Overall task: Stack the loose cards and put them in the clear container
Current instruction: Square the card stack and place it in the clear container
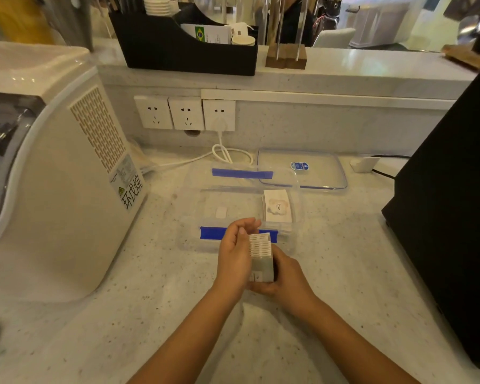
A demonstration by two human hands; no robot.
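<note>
Stack of cards held on edge between both hands, just above the bench and right at the near wall of the clear container. Right hand cupped under and behind the stack, fingers clamped on its lower end, probably to bear the weight and keep the bottom edges level. Left hand laid flat against the stack's left face, fingers loosely curled over the top rather than gripping, seemingly to square the loose edges; top edges not quite flush, a few cards standing proud. Container open, blue latch flaps folded out at far and near sides, so clear for loading. Inside already, at the right end: a smaller pile with a pale card marked "love" on top; one small white piece lying alone on the floor of the box, nature unclear. Lid set flat behind, touching or overlapping the far right corner, out of the way. Judged as late in the squaring step, with placement in the free left part of the box not yet done.
</note>
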